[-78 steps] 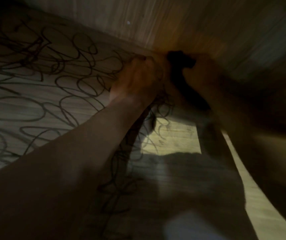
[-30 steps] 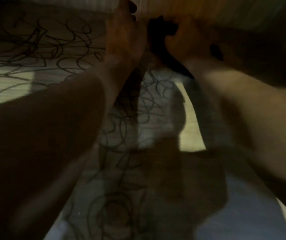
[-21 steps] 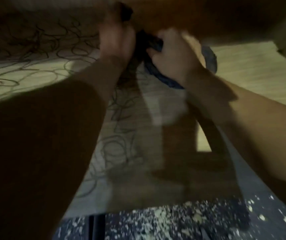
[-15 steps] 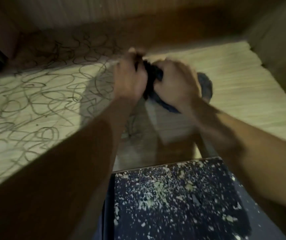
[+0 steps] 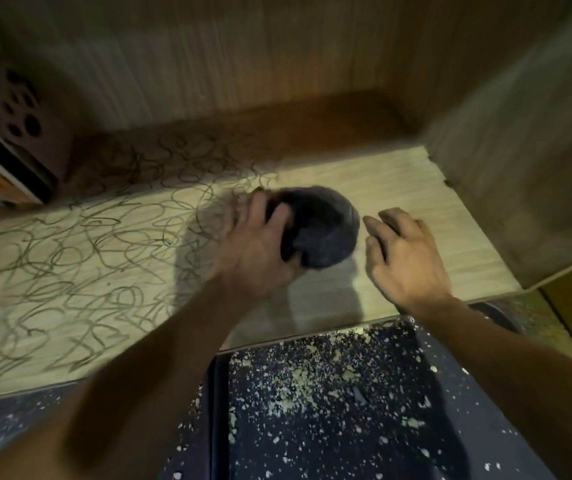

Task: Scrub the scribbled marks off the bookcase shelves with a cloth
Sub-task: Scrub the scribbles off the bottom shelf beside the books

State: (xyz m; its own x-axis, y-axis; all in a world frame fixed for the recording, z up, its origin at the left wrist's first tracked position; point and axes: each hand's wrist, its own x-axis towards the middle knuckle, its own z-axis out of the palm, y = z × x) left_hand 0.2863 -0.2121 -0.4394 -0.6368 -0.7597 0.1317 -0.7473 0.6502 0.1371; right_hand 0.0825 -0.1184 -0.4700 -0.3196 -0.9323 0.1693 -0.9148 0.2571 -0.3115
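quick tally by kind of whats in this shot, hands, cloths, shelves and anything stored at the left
hands: 2, left hand holding the cloth, right hand open beside it
cloths: 1, dark bunched cloth
shelves: 1, scribbled shelf
stored things at far left: 1, box with dark round spots; what leans beside it is too blurred to count
total: 5

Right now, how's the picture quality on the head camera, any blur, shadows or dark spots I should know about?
Head view: the left hand gripping the dark cloth is motion-blurred, the right hand sharper; both cast hard shadows on the lit shelf; the back of the shelf lies in deep shade, dimming the scribbles there; wide-angle bending shows at the edges.
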